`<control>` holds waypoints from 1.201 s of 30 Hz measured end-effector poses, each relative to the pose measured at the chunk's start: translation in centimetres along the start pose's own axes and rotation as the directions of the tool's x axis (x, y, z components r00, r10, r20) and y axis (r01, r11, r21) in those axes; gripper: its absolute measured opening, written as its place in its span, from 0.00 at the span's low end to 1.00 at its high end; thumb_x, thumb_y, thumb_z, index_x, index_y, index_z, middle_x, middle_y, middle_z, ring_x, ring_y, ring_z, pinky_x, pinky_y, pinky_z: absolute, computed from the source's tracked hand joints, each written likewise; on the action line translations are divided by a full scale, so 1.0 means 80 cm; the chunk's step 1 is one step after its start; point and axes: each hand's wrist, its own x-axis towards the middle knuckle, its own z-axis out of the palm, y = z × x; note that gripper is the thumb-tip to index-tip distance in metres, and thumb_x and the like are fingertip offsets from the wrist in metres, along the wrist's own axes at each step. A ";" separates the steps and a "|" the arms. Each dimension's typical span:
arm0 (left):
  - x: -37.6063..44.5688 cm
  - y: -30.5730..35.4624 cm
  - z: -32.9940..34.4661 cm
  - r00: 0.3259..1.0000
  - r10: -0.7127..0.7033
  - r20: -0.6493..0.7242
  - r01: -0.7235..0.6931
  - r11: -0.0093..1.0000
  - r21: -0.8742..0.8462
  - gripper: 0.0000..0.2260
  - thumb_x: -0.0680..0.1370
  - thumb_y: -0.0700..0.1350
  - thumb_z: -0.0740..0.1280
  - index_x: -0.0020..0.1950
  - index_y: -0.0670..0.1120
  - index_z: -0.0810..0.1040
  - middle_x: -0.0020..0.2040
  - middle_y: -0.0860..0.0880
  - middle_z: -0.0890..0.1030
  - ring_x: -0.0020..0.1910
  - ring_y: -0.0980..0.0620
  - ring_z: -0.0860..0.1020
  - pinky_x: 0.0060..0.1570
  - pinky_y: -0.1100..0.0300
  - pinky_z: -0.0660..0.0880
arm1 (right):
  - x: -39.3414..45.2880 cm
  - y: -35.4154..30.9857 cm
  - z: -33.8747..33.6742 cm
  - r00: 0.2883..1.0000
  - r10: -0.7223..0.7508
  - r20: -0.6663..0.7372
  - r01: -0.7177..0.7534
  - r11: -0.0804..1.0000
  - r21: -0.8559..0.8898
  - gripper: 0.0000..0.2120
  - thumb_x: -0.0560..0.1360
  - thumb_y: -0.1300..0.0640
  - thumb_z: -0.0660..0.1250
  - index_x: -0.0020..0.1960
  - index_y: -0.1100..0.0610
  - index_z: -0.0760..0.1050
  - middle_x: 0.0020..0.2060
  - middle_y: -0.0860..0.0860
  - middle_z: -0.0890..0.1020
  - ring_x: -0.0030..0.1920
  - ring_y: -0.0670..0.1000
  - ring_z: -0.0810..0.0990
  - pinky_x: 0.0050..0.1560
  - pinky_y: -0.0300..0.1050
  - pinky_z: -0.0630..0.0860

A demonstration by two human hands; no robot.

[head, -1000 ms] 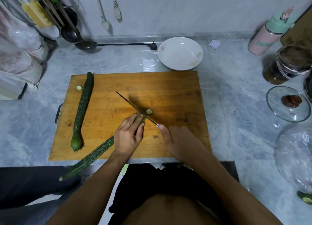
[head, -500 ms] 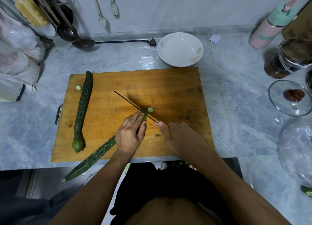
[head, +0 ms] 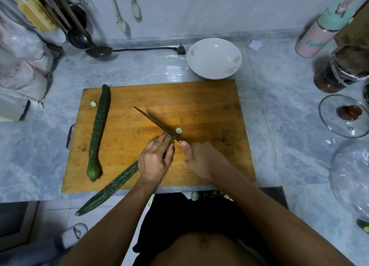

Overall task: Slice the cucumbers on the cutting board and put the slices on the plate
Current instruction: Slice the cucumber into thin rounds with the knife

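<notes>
On the wooden cutting board my left hand holds down a long cucumber whose tail hangs over the board's near edge. My right hand grips the handle of a knife; its blade lies across the cucumber's cut end just past my left fingertips. One cut slice lies beside the blade. A second whole cucumber lies along the board's left side, with a small cut end piece next to its far tip. The white plate stands behind the board and holds no slices.
Ladles and a power plug lie at the back left. A pink bottle, a dark jar, a glass lid and a glass bowl crowd the right side of the marble counter.
The hands, the knife and the held cucumber stay in nearly the same pose. Only the camera has shifted slightly.
</notes>
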 end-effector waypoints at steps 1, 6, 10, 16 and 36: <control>0.000 0.000 0.000 1.000 0.002 -0.004 -0.002 1.000 -0.001 0.13 0.76 0.44 0.70 0.60 0.43 0.83 0.59 0.47 0.83 0.57 0.52 0.76 0.43 0.59 0.78 | 0.000 0.001 0.002 1.000 -0.008 -0.017 0.008 1.000 0.008 0.31 0.82 0.36 0.43 0.49 0.57 0.76 0.46 0.58 0.81 0.46 0.58 0.80 0.50 0.53 0.77; -0.005 0.000 -0.001 1.000 0.020 -0.009 -0.020 1.000 -0.015 0.13 0.77 0.44 0.70 0.60 0.42 0.82 0.60 0.46 0.81 0.58 0.50 0.77 0.48 0.58 0.78 | -0.004 0.005 0.004 0.998 -0.038 -0.044 0.039 0.999 0.036 0.34 0.80 0.33 0.42 0.46 0.57 0.76 0.43 0.57 0.83 0.46 0.57 0.81 0.52 0.54 0.77; -0.008 -0.005 -0.001 0.999 0.033 0.017 -0.032 0.998 -0.048 0.13 0.78 0.44 0.70 0.62 0.43 0.82 0.62 0.46 0.80 0.59 0.49 0.78 0.52 0.57 0.78 | -0.002 0.005 -0.019 0.998 -0.061 -0.014 0.062 0.996 0.059 0.34 0.84 0.41 0.44 0.41 0.64 0.77 0.36 0.58 0.82 0.41 0.56 0.80 0.49 0.51 0.76; -0.005 -0.007 -0.003 0.999 0.045 0.023 -0.043 0.996 -0.073 0.13 0.78 0.44 0.70 0.61 0.42 0.82 0.61 0.45 0.81 0.58 0.48 0.80 0.53 0.54 0.79 | -0.023 0.017 -0.025 0.997 -0.080 -0.010 0.079 0.997 -0.009 0.28 0.84 0.41 0.46 0.36 0.55 0.71 0.34 0.54 0.78 0.41 0.54 0.77 0.48 0.51 0.74; -0.007 -0.003 0.000 0.999 0.030 -0.024 -0.031 0.998 -0.048 0.12 0.79 0.45 0.68 0.60 0.43 0.83 0.59 0.45 0.83 0.59 0.49 0.80 0.55 0.58 0.76 | -0.029 0.018 -0.018 0.984 -0.173 -0.039 0.168 0.980 -0.103 0.28 0.82 0.37 0.44 0.39 0.55 0.70 0.35 0.55 0.76 0.38 0.57 0.77 0.41 0.51 0.74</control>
